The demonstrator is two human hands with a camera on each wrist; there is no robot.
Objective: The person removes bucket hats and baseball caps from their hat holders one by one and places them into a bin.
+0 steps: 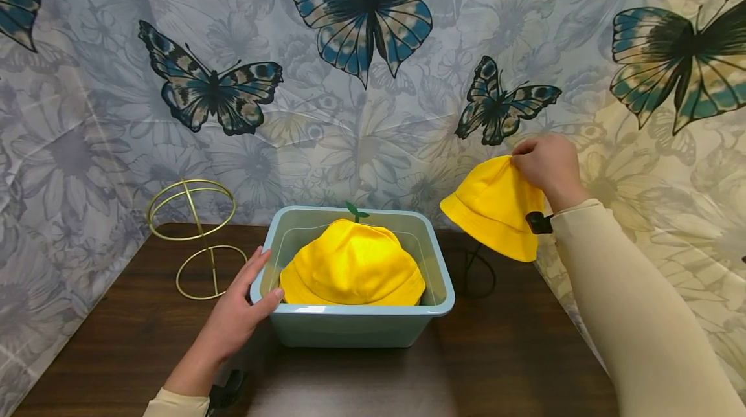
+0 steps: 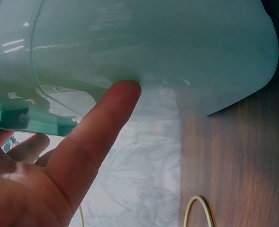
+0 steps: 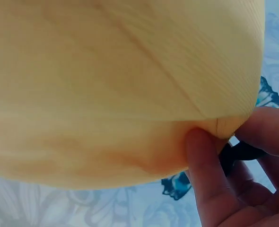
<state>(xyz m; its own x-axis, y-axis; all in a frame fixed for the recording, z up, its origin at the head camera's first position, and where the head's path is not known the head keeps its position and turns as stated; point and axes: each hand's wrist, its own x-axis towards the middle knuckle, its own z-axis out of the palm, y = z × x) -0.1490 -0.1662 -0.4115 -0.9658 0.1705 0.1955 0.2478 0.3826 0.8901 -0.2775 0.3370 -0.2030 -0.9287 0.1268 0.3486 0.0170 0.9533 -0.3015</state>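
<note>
A pale blue-green plastic tub (image 1: 355,327) stands mid-table. Inside it lies a yellow hat (image 1: 352,265) with a green sprout (image 1: 357,212) on top. My left hand (image 1: 233,316) rests against the tub's left side near the front corner, fingers extended. In the left wrist view, one straight digit (image 2: 101,123) touches the tub's outer wall. At the right, my right hand (image 1: 548,161) pinches a second yellow hat (image 1: 495,206) by its top, brim down and tilted. The right wrist view shows thumb and fingers on a fold of the yellow cloth (image 3: 106,94).
A gold wire hat stand (image 1: 211,268) with round hoops is at the left, behind my left hand. Below the raised hat is a dark wire stand (image 1: 480,278), partly hidden. A butterfly-print cloth (image 1: 361,125) hangs behind the brown wooden table (image 1: 501,352).
</note>
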